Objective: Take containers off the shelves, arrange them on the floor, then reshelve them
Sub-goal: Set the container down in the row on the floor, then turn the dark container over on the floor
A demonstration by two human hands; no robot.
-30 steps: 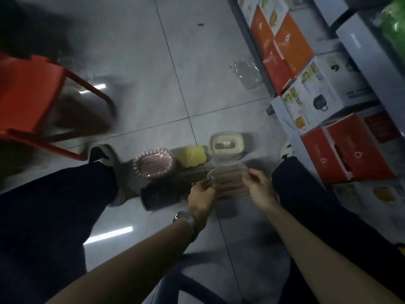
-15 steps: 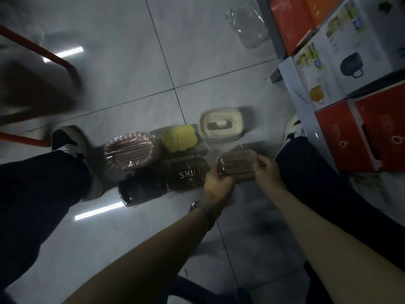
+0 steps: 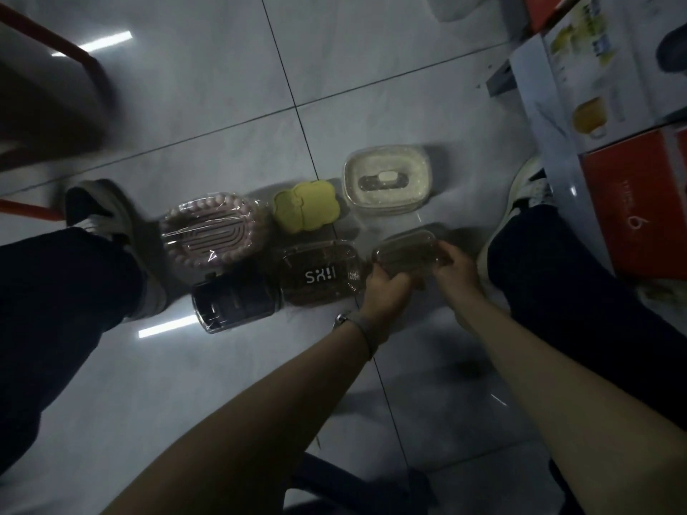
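Two rows laid out on tile floor (image 3: 223, 105). Clear lidded box (image 3: 405, 249) gripped end-to-end, my left hand (image 3: 386, 291) and right hand (image 3: 455, 269) fingers curled round it, just beside dark box (image 3: 319, 273), near side of cream tub (image 3: 388, 178). Probably filling row gap.

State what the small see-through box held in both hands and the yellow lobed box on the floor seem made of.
The small see-through box, gripped by the left hand and right hand, looks like thin glossy clear plastic: its rim glints and its inside shows. The yellow lobed box looks like opaque matte plastic, perhaps silicone: even colour, no glints.
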